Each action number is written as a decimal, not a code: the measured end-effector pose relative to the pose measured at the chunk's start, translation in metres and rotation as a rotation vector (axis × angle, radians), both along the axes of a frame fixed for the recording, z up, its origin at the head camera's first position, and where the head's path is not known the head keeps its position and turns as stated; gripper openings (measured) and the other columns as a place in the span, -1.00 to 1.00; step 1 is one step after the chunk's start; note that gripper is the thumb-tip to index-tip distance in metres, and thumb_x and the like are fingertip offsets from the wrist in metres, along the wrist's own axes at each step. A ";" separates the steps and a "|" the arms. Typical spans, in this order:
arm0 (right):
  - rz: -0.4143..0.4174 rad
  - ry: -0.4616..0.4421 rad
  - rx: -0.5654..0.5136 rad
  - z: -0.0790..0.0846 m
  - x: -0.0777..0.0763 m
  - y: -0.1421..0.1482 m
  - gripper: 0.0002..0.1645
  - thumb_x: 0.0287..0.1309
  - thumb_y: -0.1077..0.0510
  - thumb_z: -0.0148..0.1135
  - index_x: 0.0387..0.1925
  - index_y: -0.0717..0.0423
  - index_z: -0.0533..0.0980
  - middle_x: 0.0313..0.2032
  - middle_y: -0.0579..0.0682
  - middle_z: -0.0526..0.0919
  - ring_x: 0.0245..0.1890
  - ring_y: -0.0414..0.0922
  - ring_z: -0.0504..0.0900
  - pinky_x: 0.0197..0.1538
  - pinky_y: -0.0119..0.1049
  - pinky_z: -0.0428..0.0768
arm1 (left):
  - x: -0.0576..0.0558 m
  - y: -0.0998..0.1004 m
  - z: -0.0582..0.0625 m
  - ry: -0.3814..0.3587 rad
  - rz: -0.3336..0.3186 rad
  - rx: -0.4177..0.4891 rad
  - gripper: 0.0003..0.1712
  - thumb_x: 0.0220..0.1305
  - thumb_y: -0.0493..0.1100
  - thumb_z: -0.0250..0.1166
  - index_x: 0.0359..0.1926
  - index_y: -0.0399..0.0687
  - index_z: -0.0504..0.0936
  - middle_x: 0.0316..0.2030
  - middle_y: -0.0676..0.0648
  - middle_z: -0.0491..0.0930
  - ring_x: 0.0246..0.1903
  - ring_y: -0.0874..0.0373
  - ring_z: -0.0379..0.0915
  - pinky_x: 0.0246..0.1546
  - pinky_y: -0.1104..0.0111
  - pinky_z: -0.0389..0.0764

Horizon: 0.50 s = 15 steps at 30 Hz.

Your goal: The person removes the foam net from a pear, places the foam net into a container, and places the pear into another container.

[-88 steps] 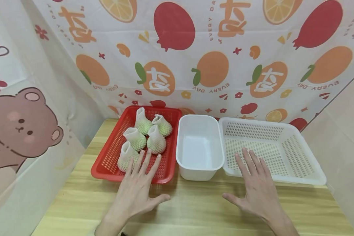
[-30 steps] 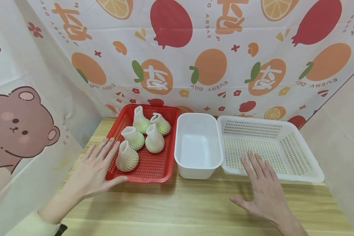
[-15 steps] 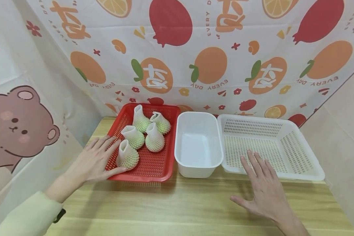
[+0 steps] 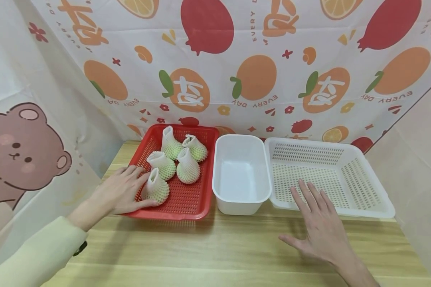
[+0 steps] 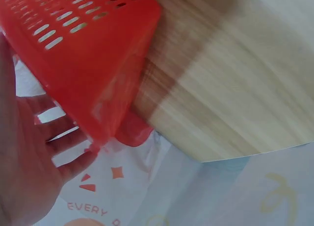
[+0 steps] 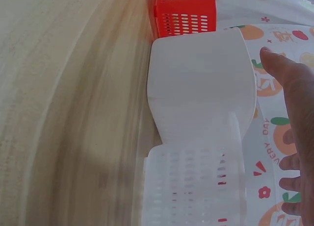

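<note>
In the head view my left hand (image 4: 123, 189) reaches over the left rim of the red basket (image 4: 186, 217). Its thumb and forefinger lie on either side of the nearest fruit (image 4: 158, 193), a pale green one in a white foam net sleeve, its neck leaning slightly right. From the left wrist view, the fingers (image 5: 61, 130) are spread and only slightly bent beside the rim. Several more netted fruits (image 4: 188, 169) sit behind in that basket. My right hand (image 4: 321, 233), fingers extended, hovers by the front rim of the white perforated basket (image 4: 388, 209) and holds nothing.
Between the two baskets stands a deep white plastic tub (image 4: 241, 205) with nothing inside. All three containers line up on a wooden table (image 4: 215, 255). A fruit-print cloth (image 4: 219, 87) hangs directly behind them, and a bear-print cloth (image 4: 89, 143) hangs at the left.
My left hand swung from the front of the red basket to its left side, then closed in on the nearest fruit, whose sleeve neck now leans right. The right hand has hardly moved.
</note>
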State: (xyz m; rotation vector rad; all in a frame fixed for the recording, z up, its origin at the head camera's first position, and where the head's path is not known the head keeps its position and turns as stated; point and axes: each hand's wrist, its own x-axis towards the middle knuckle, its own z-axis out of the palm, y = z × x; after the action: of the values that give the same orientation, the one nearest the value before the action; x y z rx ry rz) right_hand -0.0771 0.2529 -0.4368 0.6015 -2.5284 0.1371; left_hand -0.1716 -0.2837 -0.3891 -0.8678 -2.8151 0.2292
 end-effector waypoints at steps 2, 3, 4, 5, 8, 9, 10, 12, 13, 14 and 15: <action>0.006 0.007 0.001 0.001 -0.001 -0.001 0.45 0.11 -0.87 -0.31 0.61 0.13 0.22 0.66 0.16 0.15 0.58 0.26 0.25 0.76 -0.14 -0.31 | -0.003 0.004 0.002 -0.030 0.000 -0.029 0.09 0.11 0.58 0.34 0.30 -0.24 0.60 0.08 -0.29 0.67 0.14 -0.25 0.55 0.18 -0.19 0.59; 0.010 0.007 0.000 0.002 -0.002 -0.002 0.44 0.11 -0.87 -0.32 0.60 0.14 0.23 0.66 0.15 0.15 0.56 0.27 0.26 0.75 -0.16 -0.33 | -0.005 0.006 0.002 -0.043 -0.002 -0.039 0.10 0.12 0.58 0.34 0.31 -0.25 0.59 0.09 -0.30 0.67 0.14 -0.25 0.56 0.18 -0.19 0.60; 0.013 0.007 0.002 0.003 -0.002 -0.002 0.44 0.11 -0.87 -0.33 0.60 0.14 0.23 0.66 0.15 0.15 0.54 0.29 0.28 0.74 -0.18 -0.37 | -0.006 0.008 0.003 -0.055 -0.004 -0.051 0.10 0.13 0.58 0.33 0.32 -0.26 0.58 0.11 -0.31 0.66 0.15 -0.27 0.57 0.18 -0.21 0.60; 0.017 0.008 0.003 0.003 -0.003 -0.003 0.44 0.12 -0.87 -0.33 0.59 0.15 0.25 0.66 0.15 0.15 0.53 0.29 0.29 0.73 -0.21 -0.40 | -0.007 0.010 0.003 -0.068 -0.006 -0.057 0.10 0.14 0.57 0.33 0.32 -0.26 0.57 0.12 -0.32 0.66 0.15 -0.28 0.57 0.19 -0.22 0.59; 0.022 0.004 0.008 0.004 -0.003 -0.004 0.44 0.12 -0.86 -0.34 0.58 0.16 0.26 0.66 0.15 0.16 0.52 0.29 0.29 0.72 -0.26 -0.44 | -0.009 0.014 0.002 -0.091 -0.009 -0.068 0.06 0.16 0.53 0.35 0.32 -0.25 0.57 0.17 -0.34 0.65 0.18 -0.30 0.58 0.21 -0.21 0.60; 0.022 0.003 0.008 0.004 -0.003 -0.004 0.44 0.12 -0.86 -0.34 0.58 0.17 0.26 0.65 0.15 0.17 0.52 0.29 0.29 0.72 -0.26 -0.45 | -0.009 0.015 0.001 -0.097 -0.013 -0.067 0.04 0.16 0.52 0.36 0.31 -0.24 0.57 0.17 -0.33 0.64 0.18 -0.30 0.58 0.20 -0.21 0.60; 0.021 0.004 0.010 0.005 -0.003 -0.004 0.44 0.12 -0.86 -0.34 0.58 0.16 0.26 0.65 0.15 0.17 0.52 0.29 0.29 0.72 -0.27 -0.45 | -0.010 0.016 0.001 -0.098 -0.015 -0.066 0.03 0.15 0.51 0.36 0.30 -0.23 0.58 0.17 -0.32 0.65 0.18 -0.30 0.58 0.20 -0.20 0.61; 0.021 0.004 0.010 0.005 -0.003 -0.004 0.44 0.13 -0.86 -0.34 0.59 0.16 0.25 0.65 0.16 0.18 0.52 0.29 0.29 0.72 -0.27 -0.45 | -0.011 0.018 0.000 -0.097 -0.023 -0.062 0.01 0.14 0.51 0.38 0.29 -0.22 0.58 0.16 -0.30 0.65 0.17 -0.29 0.59 0.17 -0.19 0.62; 0.020 0.003 0.010 0.005 -0.003 -0.003 0.44 0.13 -0.86 -0.34 0.59 0.15 0.24 0.65 0.16 0.18 0.52 0.29 0.29 0.72 -0.28 -0.45 | -0.012 0.019 -0.001 -0.097 -0.026 -0.063 0.01 0.14 0.50 0.38 0.29 -0.22 0.58 0.15 -0.29 0.65 0.16 -0.28 0.59 0.16 -0.18 0.62; 0.018 0.003 0.010 0.005 -0.003 -0.003 0.44 0.12 -0.86 -0.34 0.60 0.14 0.23 0.65 0.16 0.18 0.52 0.29 0.29 0.72 -0.28 -0.45 | -0.012 0.019 -0.002 -0.095 -0.030 -0.065 0.01 0.13 0.50 0.39 0.28 -0.21 0.58 0.14 -0.28 0.65 0.15 -0.27 0.59 0.15 -0.17 0.63; 0.017 0.002 0.011 0.005 -0.003 -0.003 0.43 0.12 -0.86 -0.34 0.61 0.12 0.21 0.65 0.16 0.18 0.52 0.29 0.28 0.72 -0.28 -0.45 | -0.013 0.020 -0.002 -0.092 -0.038 -0.065 0.01 0.12 0.50 0.40 0.27 -0.22 0.58 0.11 -0.28 0.66 0.14 -0.27 0.59 0.13 -0.16 0.64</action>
State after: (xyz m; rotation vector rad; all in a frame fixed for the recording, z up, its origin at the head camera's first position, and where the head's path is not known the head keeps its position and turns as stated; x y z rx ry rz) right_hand -0.0799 0.2498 -0.4320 0.6271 -2.5240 0.1292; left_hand -0.1845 -0.2633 -0.3912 -0.9688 -2.8874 0.2843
